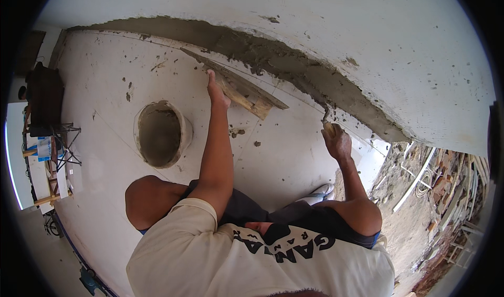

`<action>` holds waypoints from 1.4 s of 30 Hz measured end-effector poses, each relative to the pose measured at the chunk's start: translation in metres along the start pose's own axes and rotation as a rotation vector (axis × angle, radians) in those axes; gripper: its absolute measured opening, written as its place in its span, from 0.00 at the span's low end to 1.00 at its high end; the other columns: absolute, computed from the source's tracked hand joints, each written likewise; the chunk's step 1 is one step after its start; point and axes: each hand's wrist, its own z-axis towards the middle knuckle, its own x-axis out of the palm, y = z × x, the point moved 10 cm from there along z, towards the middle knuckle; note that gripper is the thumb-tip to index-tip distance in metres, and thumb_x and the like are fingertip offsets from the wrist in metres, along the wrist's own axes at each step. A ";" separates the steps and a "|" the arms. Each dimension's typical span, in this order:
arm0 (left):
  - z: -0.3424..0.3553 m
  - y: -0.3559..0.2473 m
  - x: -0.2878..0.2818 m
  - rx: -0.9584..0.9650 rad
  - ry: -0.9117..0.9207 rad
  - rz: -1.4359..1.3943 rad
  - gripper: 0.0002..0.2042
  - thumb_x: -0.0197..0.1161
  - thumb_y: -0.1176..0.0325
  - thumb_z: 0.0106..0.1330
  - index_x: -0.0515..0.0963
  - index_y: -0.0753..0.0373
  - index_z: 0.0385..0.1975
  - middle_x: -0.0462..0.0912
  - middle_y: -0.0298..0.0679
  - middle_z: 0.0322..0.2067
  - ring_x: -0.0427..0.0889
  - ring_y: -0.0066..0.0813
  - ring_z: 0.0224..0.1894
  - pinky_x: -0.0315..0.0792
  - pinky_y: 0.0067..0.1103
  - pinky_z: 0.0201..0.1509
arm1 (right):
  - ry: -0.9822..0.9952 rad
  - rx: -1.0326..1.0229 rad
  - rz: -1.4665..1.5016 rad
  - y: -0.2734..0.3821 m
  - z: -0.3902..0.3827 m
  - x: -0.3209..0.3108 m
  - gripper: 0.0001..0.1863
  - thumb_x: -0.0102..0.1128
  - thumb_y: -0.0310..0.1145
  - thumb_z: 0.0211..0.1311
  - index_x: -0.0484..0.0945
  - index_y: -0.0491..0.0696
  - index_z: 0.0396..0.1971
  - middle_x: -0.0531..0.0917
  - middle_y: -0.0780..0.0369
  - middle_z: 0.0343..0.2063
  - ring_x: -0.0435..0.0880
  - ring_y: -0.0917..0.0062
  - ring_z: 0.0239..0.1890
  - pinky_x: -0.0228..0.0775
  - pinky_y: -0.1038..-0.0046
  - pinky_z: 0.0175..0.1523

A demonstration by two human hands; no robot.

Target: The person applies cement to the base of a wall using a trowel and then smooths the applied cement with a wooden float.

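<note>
My left hand (pixel 216 91) is closed on a long wooden plastering float (pixel 244 88). The float lies tilted close to the foot of the wall, its face smeared with grey mortar. In my right hand (pixel 337 140) is the handle of a small trowel (pixel 326 111). Its blade touches or nearly touches the lower edge of a band of wet grey mortar (pixel 294 65) along the wall's base; the blade is partly hard to make out. Left of my left forearm stands a round pale bucket (pixel 187 134) with grey mortar inside.
Mortar crumbs (pixel 237 132) dot the white tiled floor (pixel 105 139). The white wall (pixel 378 45) rises above the mortar band. To the right, the tiles end at rough ground (pixel 388 192) with piled wood scraps (pixel 451 192). A folding chair (pixel 65 139) stands far left.
</note>
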 end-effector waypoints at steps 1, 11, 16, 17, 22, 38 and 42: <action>0.003 0.010 0.005 -0.020 0.003 -0.008 0.27 0.49 0.36 0.74 0.75 0.57 0.47 0.74 0.36 0.29 0.70 0.31 0.28 0.68 0.30 0.36 | 0.006 0.008 -0.011 -0.008 -0.010 0.000 0.24 0.68 0.49 0.62 0.80 0.45 0.47 0.87 0.46 0.36 0.87 0.50 0.40 0.78 0.54 0.46; 0.037 0.057 0.013 -0.065 0.064 -0.110 0.27 0.48 0.35 0.73 0.74 0.54 0.51 0.75 0.35 0.34 0.71 0.31 0.31 0.68 0.31 0.37 | 0.010 -0.081 -0.025 -0.018 -0.068 0.013 0.21 0.72 0.40 0.58 0.78 0.45 0.47 0.84 0.52 0.40 0.84 0.55 0.43 0.77 0.57 0.49; 0.045 0.060 0.018 -0.014 0.109 -0.118 0.27 0.45 0.35 0.75 0.73 0.53 0.54 0.75 0.34 0.35 0.70 0.29 0.32 0.68 0.30 0.36 | 0.079 -0.072 0.133 -0.003 -0.024 0.019 0.23 0.71 0.38 0.59 0.76 0.46 0.51 0.83 0.53 0.39 0.84 0.58 0.43 0.77 0.58 0.49; 0.047 0.062 0.020 -0.033 0.107 -0.099 0.28 0.44 0.35 0.75 0.73 0.53 0.54 0.75 0.34 0.35 0.70 0.29 0.32 0.68 0.30 0.36 | 0.120 -0.061 0.145 -0.001 -0.011 0.024 0.24 0.71 0.39 0.60 0.76 0.44 0.53 0.84 0.53 0.38 0.85 0.59 0.44 0.77 0.60 0.50; 0.054 0.066 0.032 -0.078 -0.015 0.014 0.29 0.43 0.34 0.75 0.72 0.53 0.56 0.74 0.33 0.37 0.69 0.28 0.31 0.68 0.29 0.37 | 0.387 0.041 0.487 0.021 0.052 0.076 0.32 0.68 0.44 0.64 0.72 0.39 0.61 0.87 0.53 0.45 0.87 0.67 0.47 0.79 0.66 0.50; 0.059 0.073 0.044 0.002 -0.046 0.024 0.29 0.41 0.34 0.75 0.66 0.47 0.64 0.74 0.33 0.40 0.68 0.27 0.30 0.68 0.28 0.35 | 0.719 0.322 1.331 0.103 0.107 0.152 0.37 0.74 0.49 0.60 0.70 0.46 0.63 0.78 0.61 0.56 0.78 0.73 0.56 0.72 0.66 0.62; 0.061 0.072 0.054 -0.032 0.055 -0.031 0.28 0.40 0.34 0.75 0.71 0.52 0.53 0.72 0.33 0.31 0.68 0.28 0.28 0.67 0.28 0.35 | 0.637 0.416 1.333 0.127 0.113 0.140 0.36 0.73 0.51 0.61 0.71 0.47 0.63 0.77 0.62 0.58 0.78 0.74 0.57 0.75 0.69 0.60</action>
